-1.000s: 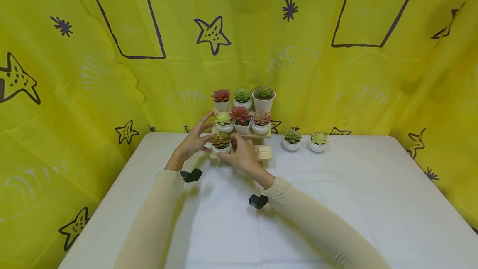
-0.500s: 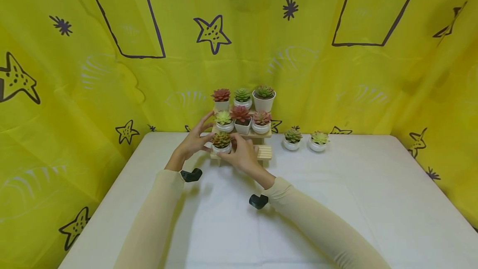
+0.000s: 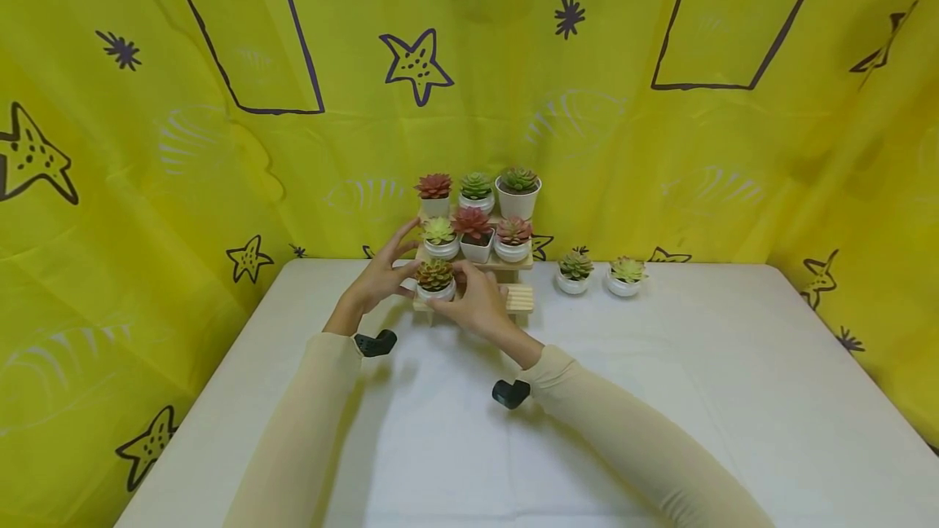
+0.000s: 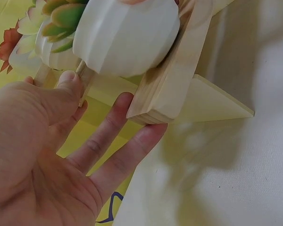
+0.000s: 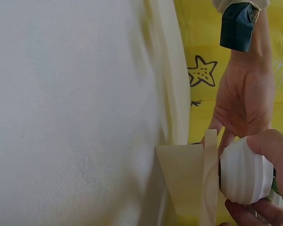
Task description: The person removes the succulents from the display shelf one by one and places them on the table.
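A small potted succulent (image 3: 435, 275) with green-and-orange leaves sits at the left end of the lowest step of a wooden tiered stand (image 3: 520, 300). My right hand (image 3: 475, 300) pinches its round white pot (image 5: 240, 172), thumb on the near side and fingers around the far side. My left hand (image 3: 377, 277) is at the stand's left side, fingers mostly straight. In the left wrist view, two fingertips (image 4: 151, 134) touch the end of the lowest step (image 4: 158, 101), and the thumb (image 4: 68, 82) lies at the end of the step behind it.
Several potted succulents, including a red one (image 3: 473, 224) and a large green one (image 3: 518, 195), fill the two upper steps. Two more, a darker green one (image 3: 575, 271) and a pale one (image 3: 625, 277), stand on the white table (image 3: 660, 398) right of the stand. A yellow curtain (image 3: 484, 63) hangs behind.
Hardly anything differs. Both hands stay at the stand and the pot, with only a very slight shift of the right wrist to the right.
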{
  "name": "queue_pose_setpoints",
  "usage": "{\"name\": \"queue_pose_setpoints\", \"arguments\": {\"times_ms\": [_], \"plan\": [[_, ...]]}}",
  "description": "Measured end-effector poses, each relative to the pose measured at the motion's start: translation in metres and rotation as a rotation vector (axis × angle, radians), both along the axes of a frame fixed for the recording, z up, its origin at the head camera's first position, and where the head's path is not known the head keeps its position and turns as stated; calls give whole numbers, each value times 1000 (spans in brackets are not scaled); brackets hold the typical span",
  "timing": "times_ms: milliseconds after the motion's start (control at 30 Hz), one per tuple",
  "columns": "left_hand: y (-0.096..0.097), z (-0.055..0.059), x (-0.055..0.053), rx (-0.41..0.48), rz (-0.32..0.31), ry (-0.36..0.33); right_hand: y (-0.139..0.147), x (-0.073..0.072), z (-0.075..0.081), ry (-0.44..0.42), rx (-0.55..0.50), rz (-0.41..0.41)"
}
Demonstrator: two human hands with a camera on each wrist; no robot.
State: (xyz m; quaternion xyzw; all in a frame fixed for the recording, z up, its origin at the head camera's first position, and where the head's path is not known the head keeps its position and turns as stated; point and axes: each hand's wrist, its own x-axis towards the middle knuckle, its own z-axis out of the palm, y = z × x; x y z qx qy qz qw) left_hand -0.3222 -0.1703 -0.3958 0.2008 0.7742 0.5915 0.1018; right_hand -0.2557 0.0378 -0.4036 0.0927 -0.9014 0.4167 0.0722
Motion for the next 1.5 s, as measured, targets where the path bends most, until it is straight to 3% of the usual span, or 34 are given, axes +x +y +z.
{"name": "queue_pose_setpoints", "arguments": {"times_ms": [300, 833, 1500], "plan": [[2, 0, 0, -3, 18, -34, 12, 6, 9, -5, -26, 65], [1, 0, -1, -12, 17, -28, 40, 15, 15, 32, -9, 201], [1, 1, 0, -5, 20, -31, 104, 25, 21, 41, 66, 333]]}}
